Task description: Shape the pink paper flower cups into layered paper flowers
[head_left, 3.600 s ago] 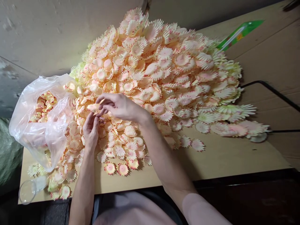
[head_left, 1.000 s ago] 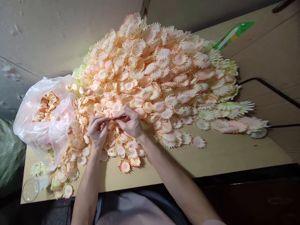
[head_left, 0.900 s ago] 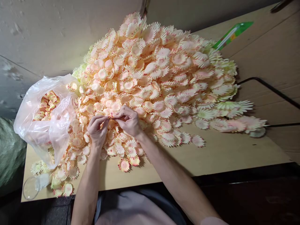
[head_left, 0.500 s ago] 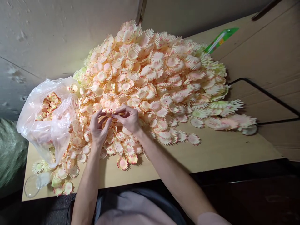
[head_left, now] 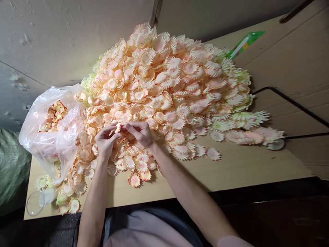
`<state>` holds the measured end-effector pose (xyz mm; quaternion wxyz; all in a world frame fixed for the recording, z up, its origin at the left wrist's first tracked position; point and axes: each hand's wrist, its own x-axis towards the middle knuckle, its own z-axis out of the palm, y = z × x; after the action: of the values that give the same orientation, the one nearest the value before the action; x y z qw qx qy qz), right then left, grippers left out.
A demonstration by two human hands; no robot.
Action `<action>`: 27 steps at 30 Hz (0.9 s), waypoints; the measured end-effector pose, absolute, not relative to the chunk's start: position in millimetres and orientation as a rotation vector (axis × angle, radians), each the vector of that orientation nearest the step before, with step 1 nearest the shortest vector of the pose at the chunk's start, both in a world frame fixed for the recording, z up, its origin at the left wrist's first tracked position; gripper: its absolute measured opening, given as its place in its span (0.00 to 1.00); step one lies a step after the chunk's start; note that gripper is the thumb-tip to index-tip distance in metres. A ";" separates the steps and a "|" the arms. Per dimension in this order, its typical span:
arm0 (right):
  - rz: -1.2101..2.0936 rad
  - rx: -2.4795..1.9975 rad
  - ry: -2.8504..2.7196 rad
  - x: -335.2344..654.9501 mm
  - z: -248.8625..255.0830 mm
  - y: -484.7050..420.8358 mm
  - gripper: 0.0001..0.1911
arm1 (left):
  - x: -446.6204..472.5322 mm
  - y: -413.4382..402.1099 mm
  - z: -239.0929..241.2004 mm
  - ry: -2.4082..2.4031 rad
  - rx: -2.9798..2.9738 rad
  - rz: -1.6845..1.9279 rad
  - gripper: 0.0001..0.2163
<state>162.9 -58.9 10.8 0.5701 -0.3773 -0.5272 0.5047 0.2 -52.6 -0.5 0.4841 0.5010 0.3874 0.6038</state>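
A big heap of pale pink and cream artificial flower heads [head_left: 169,82] covers the wooden table [head_left: 236,168]. My left hand [head_left: 105,140] and my right hand [head_left: 140,132] meet over the heap's near edge. Both pinch the same small flower piece [head_left: 117,128] between their fingertips, fingers curled. Loose flower heads lie all around and under the hands.
A clear plastic bag [head_left: 48,133] with darker flower pieces lies at the left. A small clear cup [head_left: 34,203] sits at the table's near left corner. A green packet [head_left: 244,43] lies behind the heap, and a black metal rod [head_left: 290,101] crosses the cardboard at the right.
Both hands drew together from higher on the heap and now pinch one flower piece between them; over the last second they barely shifted. The camera view moved slightly.
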 end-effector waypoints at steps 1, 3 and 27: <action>1.206 -0.889 -1.193 162.9 10.9 -58.2 0.20 | 0.1 -51.2 -0.7 0.928 1.170 1.479 0.15; 1.209 -0.884 -1.119 162.9 9.8 -56.2 0.18 | -0.2 -48.8 -1.6 0.909 1.066 1.490 0.14; 1.343 -0.808 -1.066 166.3 4.4 -50.5 0.11 | -2.4 -50.5 1.5 0.944 1.250 1.260 0.27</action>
<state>166.3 -50.5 4.4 0.5835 -0.3462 -0.4566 0.5756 -2.4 -50.5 1.5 0.5361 0.5250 0.3964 0.5290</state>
